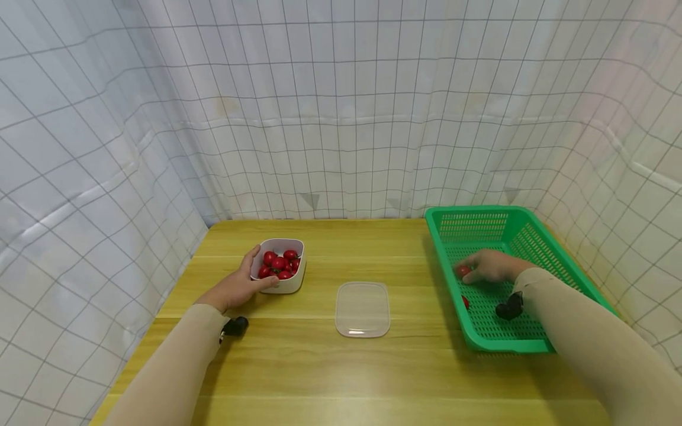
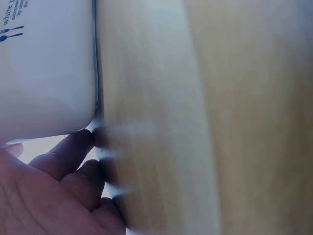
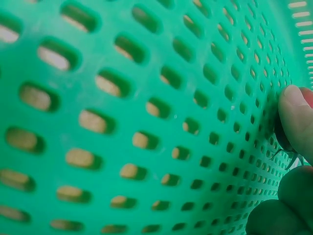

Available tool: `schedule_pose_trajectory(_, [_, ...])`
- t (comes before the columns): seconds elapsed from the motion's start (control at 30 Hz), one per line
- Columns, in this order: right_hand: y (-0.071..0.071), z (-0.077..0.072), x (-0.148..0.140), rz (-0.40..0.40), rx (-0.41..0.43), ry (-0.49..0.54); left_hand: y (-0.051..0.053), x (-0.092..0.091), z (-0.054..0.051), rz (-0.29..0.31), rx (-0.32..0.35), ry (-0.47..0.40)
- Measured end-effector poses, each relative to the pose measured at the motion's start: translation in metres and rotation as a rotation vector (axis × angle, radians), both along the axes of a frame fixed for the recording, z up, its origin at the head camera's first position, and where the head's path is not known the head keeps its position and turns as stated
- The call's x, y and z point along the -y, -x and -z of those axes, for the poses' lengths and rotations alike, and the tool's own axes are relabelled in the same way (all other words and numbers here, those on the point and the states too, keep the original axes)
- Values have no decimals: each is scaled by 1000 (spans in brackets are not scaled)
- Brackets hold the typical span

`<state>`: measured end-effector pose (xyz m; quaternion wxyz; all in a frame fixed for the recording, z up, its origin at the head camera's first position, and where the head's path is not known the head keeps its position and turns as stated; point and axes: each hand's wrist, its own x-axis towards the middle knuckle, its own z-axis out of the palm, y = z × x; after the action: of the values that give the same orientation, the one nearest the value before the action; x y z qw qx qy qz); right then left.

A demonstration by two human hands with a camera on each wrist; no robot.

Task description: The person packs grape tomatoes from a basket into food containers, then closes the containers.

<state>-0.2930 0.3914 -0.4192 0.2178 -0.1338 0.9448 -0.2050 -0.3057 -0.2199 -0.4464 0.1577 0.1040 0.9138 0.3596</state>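
My left hand holds a square white plastic container by its left side, thumb over the near rim. Several cherry tomatoes lie in the container. Seen from the left wrist, curled fingers touch the container's wall, which carries dark print. Inside the green basket, my right hand pinches a cherry tomato near the left wall. In the right wrist view, the thumb covers most of that tomato, and thin green stem parts show. Another tomato lies closer to me in the basket.
A clear, square lid lies flat on the wooden table, between container and basket. Grid-patterned white curtains stand behind the table and at both sides. The basket has raised, slotted walls.
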Motion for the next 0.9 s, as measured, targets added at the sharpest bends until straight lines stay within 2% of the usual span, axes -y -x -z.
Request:
schedule_pose_trajectory(0.57, [0,-2,2,-13,-8,-10,5,1,2,2,9,3])
schedule_pose_trajectory(0.9, [-3,-2,4,-24,-25,-16,5,1,3,2,5,12])
